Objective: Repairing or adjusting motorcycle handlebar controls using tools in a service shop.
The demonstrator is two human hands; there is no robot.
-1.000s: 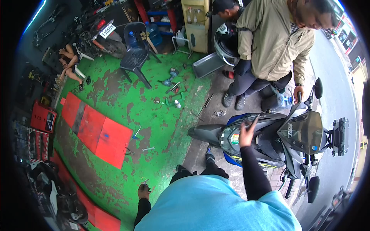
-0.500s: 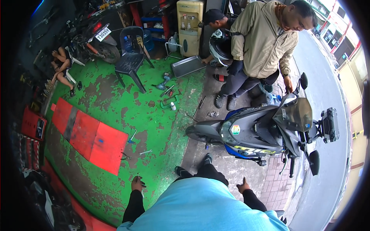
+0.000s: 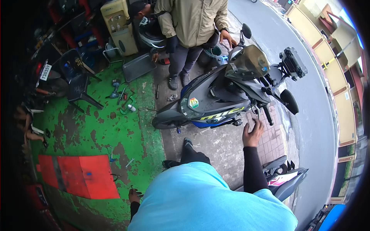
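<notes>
My right hand (image 3: 253, 133) is raised with its fingers spread and nothing in it, a little short of the brake lever and grip (image 3: 268, 115) of a dark grey and blue scooter (image 3: 216, 98). Low at my left side, my left hand (image 3: 134, 195) hangs over the green floor with its fingers partly curled. A thin dark shape shows at those fingers, too small to name. The scooter stands in front of me, its front wheel (image 3: 165, 115) toward the left. A person in a tan jacket (image 3: 192, 21) stands beyond it, one hand (image 3: 228, 37) near the far mirror.
A red folded mat (image 3: 81, 175), a wrench (image 3: 130, 163), a drill (image 3: 115, 88) and a metal tray (image 3: 139, 68) lie on the floor. A chair (image 3: 79, 82) stands at left. Another person crouches behind a helmet (image 3: 151, 32). A second motorcycle (image 3: 287, 183) is at my right, beside the road.
My view has swung right and I am nearer the scooter. My right hand has risen from my side toward its handlebar. My left hand stays low.
</notes>
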